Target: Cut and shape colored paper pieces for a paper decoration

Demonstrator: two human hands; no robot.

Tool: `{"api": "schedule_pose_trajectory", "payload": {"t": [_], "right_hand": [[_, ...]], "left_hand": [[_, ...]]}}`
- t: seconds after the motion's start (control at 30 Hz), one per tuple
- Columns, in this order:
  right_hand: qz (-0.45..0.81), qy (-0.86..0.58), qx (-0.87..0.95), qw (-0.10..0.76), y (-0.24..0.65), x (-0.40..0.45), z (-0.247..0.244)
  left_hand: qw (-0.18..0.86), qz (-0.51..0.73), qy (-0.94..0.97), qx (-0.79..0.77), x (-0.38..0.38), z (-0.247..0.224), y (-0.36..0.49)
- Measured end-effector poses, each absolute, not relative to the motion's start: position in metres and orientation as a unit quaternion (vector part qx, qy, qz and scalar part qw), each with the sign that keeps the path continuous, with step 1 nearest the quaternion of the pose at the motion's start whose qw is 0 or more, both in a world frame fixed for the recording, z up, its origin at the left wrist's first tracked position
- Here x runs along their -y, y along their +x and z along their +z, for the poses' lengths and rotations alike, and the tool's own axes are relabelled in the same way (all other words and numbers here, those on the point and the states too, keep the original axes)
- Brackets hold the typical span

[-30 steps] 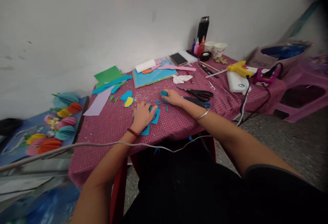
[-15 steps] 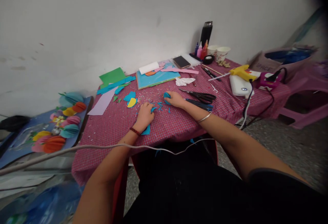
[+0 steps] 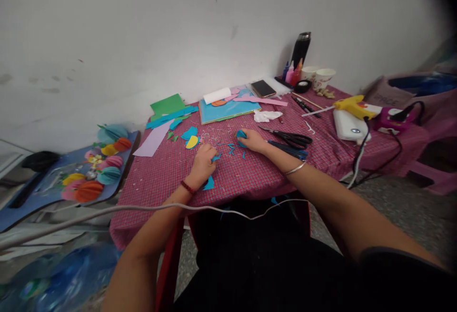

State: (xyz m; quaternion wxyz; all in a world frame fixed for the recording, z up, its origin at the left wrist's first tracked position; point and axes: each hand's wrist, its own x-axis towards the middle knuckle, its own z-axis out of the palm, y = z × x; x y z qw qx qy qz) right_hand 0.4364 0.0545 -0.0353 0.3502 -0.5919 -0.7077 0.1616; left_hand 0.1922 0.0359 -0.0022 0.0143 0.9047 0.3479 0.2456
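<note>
My right hand [image 3: 254, 141] is closed round a small blue paper circle [image 3: 241, 134] at the middle of the checked tablecloth. Blue paper snippets [image 3: 231, 149] lie just left of it. My left hand [image 3: 203, 162] is curled low over the cloth, with a blue paper scrap [image 3: 216, 157] at its fingertips. Another blue paper piece [image 3: 209, 183] shows partly under that wrist. A yellow half circle [image 3: 192, 141] and blue paper cut-outs [image 3: 189, 132] lie beyond my left hand. Black-handled scissors [image 3: 287, 137] rest to the right of my right hand.
Coloured paper sheets [image 3: 228, 111] and a phone [image 3: 263, 88] lie at the back. On the right are a yellow glue gun [image 3: 353, 106], a white box [image 3: 352, 126] and paper cups [image 3: 324, 78]. Paper fruit shapes [image 3: 88, 191] sit on a blue board at left. A cable [image 3: 150, 207] crosses in front.
The view has turned slightly left, so everything appears shifted to the right. Both hands keep nearly the same places on the table, with the blue circle still in my right hand.
</note>
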Motion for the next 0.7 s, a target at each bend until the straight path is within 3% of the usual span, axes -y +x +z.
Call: {"api": "schedule_pose_trajectory", "payload": {"t": [0.27,0.47,0.7], "right_hand": [[0.177,-0.583,0.706,0.361,0.435,-0.052,-0.032],[0.184,-0.580,0.701,0.373,0.435,-0.053,-0.033],[0.201,-0.556,0.698,0.405,0.437,-0.053,-0.034]], "left_hand": [[-0.084,0.239,0.847,-0.467,-0.054,0.036,0.092],[-0.131,0.150,0.794,-0.574,-0.073,0.013,-0.003],[-0.112,0.061,0.820,-0.557,-0.061,-0.011,-0.018]]}}
